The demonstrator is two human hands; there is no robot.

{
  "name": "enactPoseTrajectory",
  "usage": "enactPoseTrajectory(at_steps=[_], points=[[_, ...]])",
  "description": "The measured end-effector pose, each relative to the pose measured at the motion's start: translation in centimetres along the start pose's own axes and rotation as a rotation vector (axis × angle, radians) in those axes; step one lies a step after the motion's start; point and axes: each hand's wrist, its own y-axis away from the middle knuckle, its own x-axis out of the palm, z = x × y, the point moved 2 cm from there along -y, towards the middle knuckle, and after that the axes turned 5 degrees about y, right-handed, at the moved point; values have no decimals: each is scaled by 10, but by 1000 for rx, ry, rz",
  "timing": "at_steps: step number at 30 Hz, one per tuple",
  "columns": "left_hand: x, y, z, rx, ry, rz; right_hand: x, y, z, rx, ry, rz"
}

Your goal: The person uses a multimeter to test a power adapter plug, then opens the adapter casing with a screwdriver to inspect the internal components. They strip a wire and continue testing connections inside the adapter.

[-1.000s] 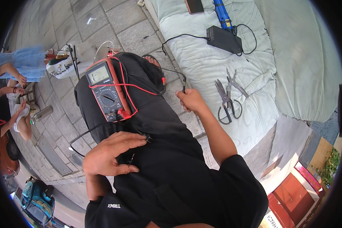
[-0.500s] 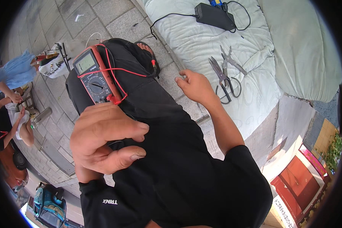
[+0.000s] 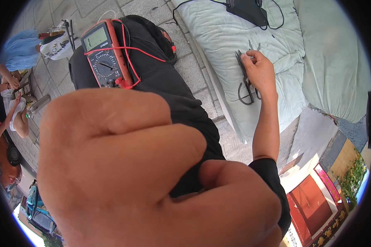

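Right hand (image 3: pixel 257 68) fingers curled, touching pliers (image 3: pixel 244 78) on pale cushion (image 3: pixel 222 41); left hand (image 3: pixel 144 177) fisted, empty.

Pale grey-green rectangular screen (image 3: pixel 96 38) atop the red-cased multimeter (image 3: pixel 106 55) on the black-clad lap.

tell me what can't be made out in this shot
- Left hand, head view: raised close to the lens and blurred; whether its grip holds anything cannot be told. It hides most of the lap.
- Right hand: rests on the pliers; the fingers cover their upper part, so the grip is unclear.
- Black box on the cushion: cut off by the top edge.
- Multimeter: screen reading too small.
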Motion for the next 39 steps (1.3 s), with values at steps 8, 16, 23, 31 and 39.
enactPoseTrajectory(at_steps=[8, 16, 23, 31, 39], points=[[-2, -2, 3, -63, -42, 49, -35, -157, -9, -368, 476, -255], [25, 54, 34, -278, -58, 80, -45, -190, 20, -370, 813, -141], [27, 96, 46, -439, 139, -136, -69, -134, 26, -750, 648, -409], [43, 106, 54, -571, 397, -344, -93, -66, 48, -487, -627, 458], [54, 113, 40, -488, 401, -334, -70, -36, 62, -483, -1186, 1043]])
